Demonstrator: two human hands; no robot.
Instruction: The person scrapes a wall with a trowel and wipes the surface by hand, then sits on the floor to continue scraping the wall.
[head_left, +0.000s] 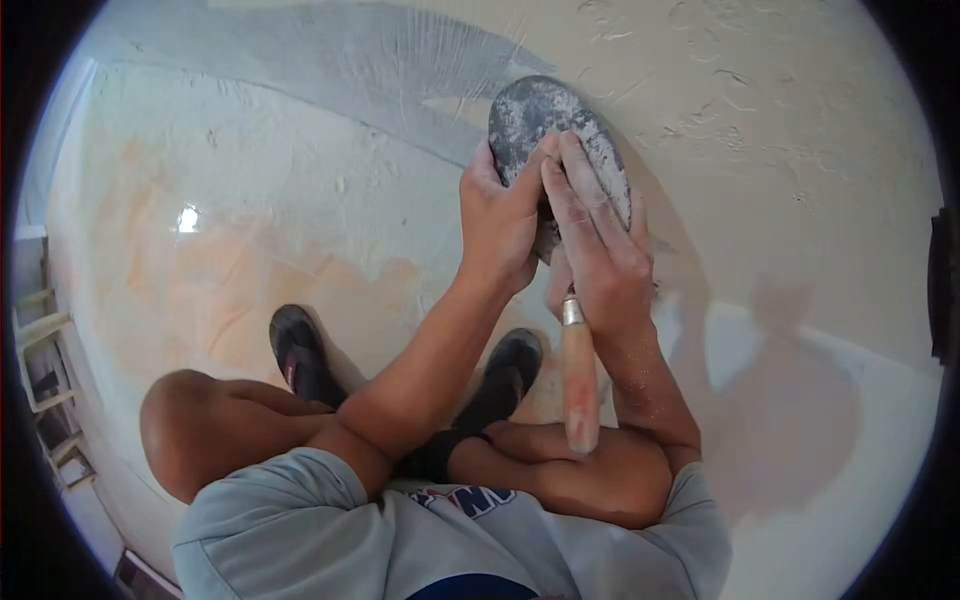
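I am looking down from the head camera, and the round lens is cutting off every corner in black. At the far left a wooden frame [45, 340] is showing only in part, too warped for me to name. The lower blade of the trowel [556, 150] is lying hidden behind both hands, so I cannot see where blade meets shank.

The left hand [500, 215] is gripping the blade's left edge, thumb pressing on the face. The right hand [598, 250] is lying over the blade's right side with fingers [580, 190] stretched flat across it; its palm is covering the neck, and I cannot tell how tightly it is closing there. The wooden handle [580, 385] is hanging below that hand, pointing back toward the knees, with a metal collar at its top.

The blade is looking oval, dark grey, mottled with pale dried plaster, and it is pressing against the textured wall [780, 130], at the edge of a smoother grey streak.

Below, 2 black shoes [300, 355] are resting on the pale floor [230, 250], and grey shorts [290, 520] are filling the bottom edge.
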